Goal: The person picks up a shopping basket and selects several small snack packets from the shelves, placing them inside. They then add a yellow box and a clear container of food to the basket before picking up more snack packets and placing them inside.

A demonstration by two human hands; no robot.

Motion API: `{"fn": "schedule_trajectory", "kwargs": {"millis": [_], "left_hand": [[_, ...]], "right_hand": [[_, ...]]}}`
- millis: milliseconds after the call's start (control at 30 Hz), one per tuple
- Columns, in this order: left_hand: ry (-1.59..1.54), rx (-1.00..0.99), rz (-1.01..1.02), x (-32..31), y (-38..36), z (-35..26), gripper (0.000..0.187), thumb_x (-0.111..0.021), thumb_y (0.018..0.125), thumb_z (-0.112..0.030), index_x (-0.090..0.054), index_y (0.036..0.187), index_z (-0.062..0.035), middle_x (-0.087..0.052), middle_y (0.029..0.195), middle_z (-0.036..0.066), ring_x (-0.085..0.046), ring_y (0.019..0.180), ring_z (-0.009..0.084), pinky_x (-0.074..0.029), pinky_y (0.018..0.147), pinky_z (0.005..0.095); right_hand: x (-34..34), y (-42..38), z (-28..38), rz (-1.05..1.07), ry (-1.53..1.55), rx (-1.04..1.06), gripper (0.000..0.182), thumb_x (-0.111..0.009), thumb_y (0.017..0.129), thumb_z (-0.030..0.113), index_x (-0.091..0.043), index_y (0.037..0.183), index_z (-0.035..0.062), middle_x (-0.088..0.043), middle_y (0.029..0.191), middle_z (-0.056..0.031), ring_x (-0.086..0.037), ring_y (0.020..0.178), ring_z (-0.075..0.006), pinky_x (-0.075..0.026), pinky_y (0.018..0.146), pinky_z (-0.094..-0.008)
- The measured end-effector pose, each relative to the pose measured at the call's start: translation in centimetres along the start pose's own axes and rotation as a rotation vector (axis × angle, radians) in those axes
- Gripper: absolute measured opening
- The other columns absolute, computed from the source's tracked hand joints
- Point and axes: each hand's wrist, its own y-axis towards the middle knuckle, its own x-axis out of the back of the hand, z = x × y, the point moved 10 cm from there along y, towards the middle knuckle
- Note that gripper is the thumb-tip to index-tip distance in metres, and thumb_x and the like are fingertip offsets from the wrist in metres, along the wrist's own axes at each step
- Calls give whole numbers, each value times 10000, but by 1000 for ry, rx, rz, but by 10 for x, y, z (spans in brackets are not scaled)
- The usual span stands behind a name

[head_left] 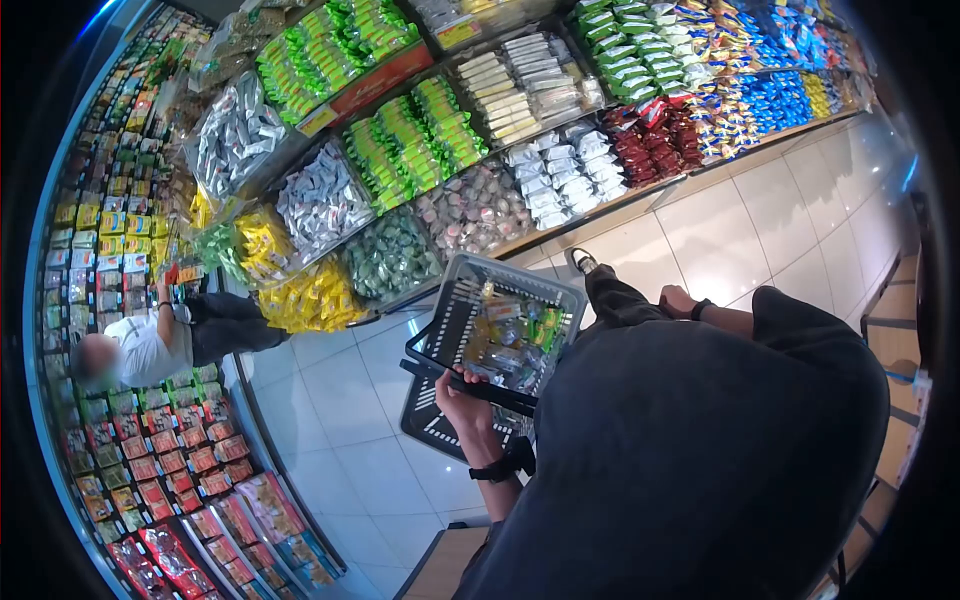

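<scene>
My left hand (462, 400), with a dark band at its wrist, is closed round the black handle of a grey plastic shopping basket (425, 425). Inside the basket lie several small packets (505, 335), some yellow, some green, some in clear wrapping; their kinds are too small to make out. My right hand (678, 301) hangs beside my dark trouser leg, away from the basket. Its fingers look loosely curled, and nothing shows in them. The handle crosses over the basket's near side and hides part of it.
Stepped bins of wrapped snacks (480, 205) run along the far side, close to the basket's back edge. At the left, a person in a white shirt (150, 348) stands by tall shelves of packets (150, 440). Pale floor tiles (350, 440) lie between; a wooden fixture (440, 560) stands low in view.
</scene>
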Motion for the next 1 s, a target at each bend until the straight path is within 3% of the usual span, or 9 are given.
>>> {"fn": "schedule_trajectory", "kwargs": {"millis": [67, 167, 200, 233, 300, 400, 533, 700, 1000], "left_hand": [[-12, -11, 9, 2, 0, -2, 198, -545, 885, -256, -526, 876, -59, -503, 717, 36, -508, 683, 176, -437, 725, 325], [-7, -36, -35, 9, -5, -3, 185, -533, 888, -251, -503, 878, -69, -478, 724, 37, -479, 679, 171, -427, 715, 318], [-19, -36, -35, 10, -6, -3, 183, -533, 889, -249, -502, 876, -69, -476, 723, 36, -478, 678, 171, -426, 715, 318], [-32, -35, -34, 11, -7, -2, 180, -532, 889, -246, -500, 874, -70, -474, 722, 36, -478, 678, 171, -426, 714, 317], [-40, -37, -18, 12, -8, -2, 180, -539, 887, -242, -511, 878, -65, -487, 718, 33, -492, 674, 170, -437, 713, 315], [-54, -31, -6, 11, -10, -2, 174, -550, 883, -229, -521, 880, -58, -498, 713, 31, -506, 669, 170, -449, 708, 314], [-94, -13, -3, 13, -11, -2, 149, -558, 875, -197, -518, 869, -54, -495, 713, 36, -508, 666, 173, -452, 706, 317], [-90, -29, -12, 11, -15, -6, 118, -550, 875, -167, -518, 869, -54, -497, 721, 36, -516, 670, 174, -458, 710, 327], [-45, -30, -10, 18, -10, -6, 131, -544, 879, -185, -508, 873, -59, -488, 713, 32, -513, 667, 168, -462, 714, 325]], "right_hand": [[15, -10, 19, 79, 99, -41, 353, -589, 865, 273, -702, 727, -31, -668, 612, -169, -662, 553, -294, -538, 598, -401], [18, -16, 20, 163, 192, -234, 397, -583, 871, 317, -697, 715, -30, -652, 577, -150, -633, 488, -238, -531, 555, -363], [14, -19, 24, 249, 154, -293, 425, -560, 890, 342, -690, 763, -43, -688, 707, -203, -679, 632, -304, -545, 641, -404], [1, -11, 10, 253, 152, -292, 425, -560, 890, 342, -690, 763, -43, -688, 707, -203, -679, 632, -304, -545, 641, -404], [-11, 8, 32, 160, -132, 151, 428, -536, 909, 349, -677, 836, -48, -693, 884, -259, -684, 846, -367, -533, 767, -446], [-3, -5, 33, 168, 57, -68, 408, -543, 899, 341, -661, 909, -50, -664, 1000, -284, -635, 1010, -402, -497, 865, -470], [7, -13, 26, 67, 170, -185, 290, -602, 830, 242, -661, 923, -26, -666, 953, -252, -648, 956, -386, -505, 852, -443], [4, -10, 11, -95, 262, -83, 225, -633, 685, 53, -652, 905, 10, -672, 967, -208, -660, 892, -343, -520, 800, -396], [-28, -11, -6, -3, 208, -114, 162, -698, 700, 151, -701, 824, 45, -704, 875, -184, -683, 853, -323, -540, 765, -393]]}}
